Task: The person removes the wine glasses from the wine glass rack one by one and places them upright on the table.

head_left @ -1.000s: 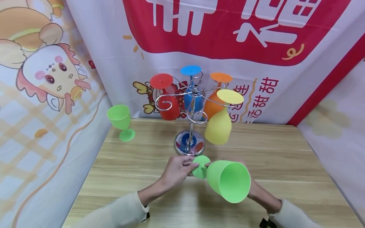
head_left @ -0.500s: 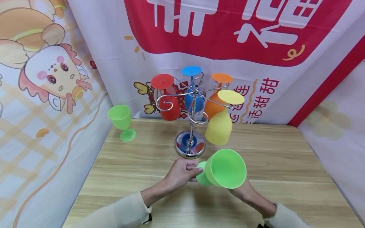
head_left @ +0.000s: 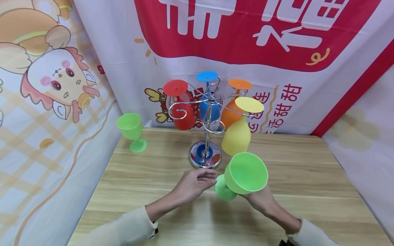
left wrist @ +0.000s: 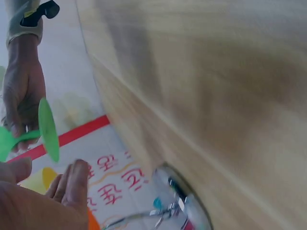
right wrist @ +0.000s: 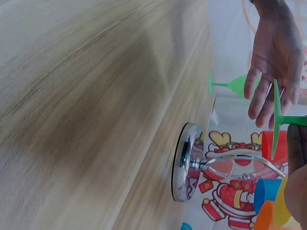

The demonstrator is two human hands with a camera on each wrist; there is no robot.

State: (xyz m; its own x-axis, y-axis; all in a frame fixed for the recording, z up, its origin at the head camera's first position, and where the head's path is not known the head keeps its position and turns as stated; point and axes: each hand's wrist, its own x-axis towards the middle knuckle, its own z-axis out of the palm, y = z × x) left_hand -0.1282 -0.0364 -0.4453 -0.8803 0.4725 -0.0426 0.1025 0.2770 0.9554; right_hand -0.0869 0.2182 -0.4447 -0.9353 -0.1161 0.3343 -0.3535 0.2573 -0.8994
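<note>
A green plastic goblet [head_left: 224, 188] is held by its stem in my right hand [head_left: 261, 199], tilted with its mouth toward the head camera. The right fingers are mostly hidden behind the bowl there; the left wrist view shows them round the stem, below the foot [left wrist: 48, 129]. My left hand [head_left: 192, 184] is beside the goblet's foot, fingers relaxed and nothing in them. In the right wrist view the left palm [right wrist: 276, 57] faces the foot. A chrome glass rack [head_left: 205, 155] stands just beyond both hands.
Upside-down goblets hang from the rack: red [head_left: 183, 114], blue [head_left: 209, 109], orange [head_left: 231, 112] and yellow [head_left: 237, 136]. Another green goblet [head_left: 129, 126] stands upright at the back left of the wooden table [head_left: 292, 164]. Printed cloth [head_left: 264, 54] walls the back and sides.
My left hand has let go of the goblet's foot and drawn slightly left. The right hand has turned the goblet so its mouth points further up, and shifted it slightly right.
</note>
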